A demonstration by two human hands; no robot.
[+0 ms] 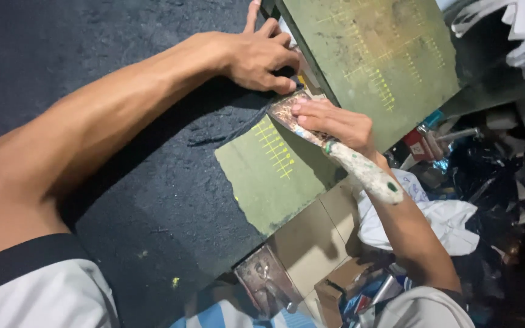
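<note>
- Step: scraping. Right hand, fingers pressed on blade of paint-crusted metal scraper, at dark sheet's edge on green gridded desk.
- Left hand, fingers curled, pins sheet.
- Next, I judge: firm flat push w/ blade.

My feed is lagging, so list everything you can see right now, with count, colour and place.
Scraper: one, paint-spattered white handle, rusty blade, in right hand at centre.
Dark fabric: one, black, spread over the board, left.
Green board: two panels, yellow markings, centre and top.
Cardboard boxes: several, brown, bottom centre.
White cloth: one, right of centre.
Metal scraper blade: one, rusty, bottom centre.
Left hand: pressing the fabric edge, top centre.
Right hand: gripping the scraper.
</note>
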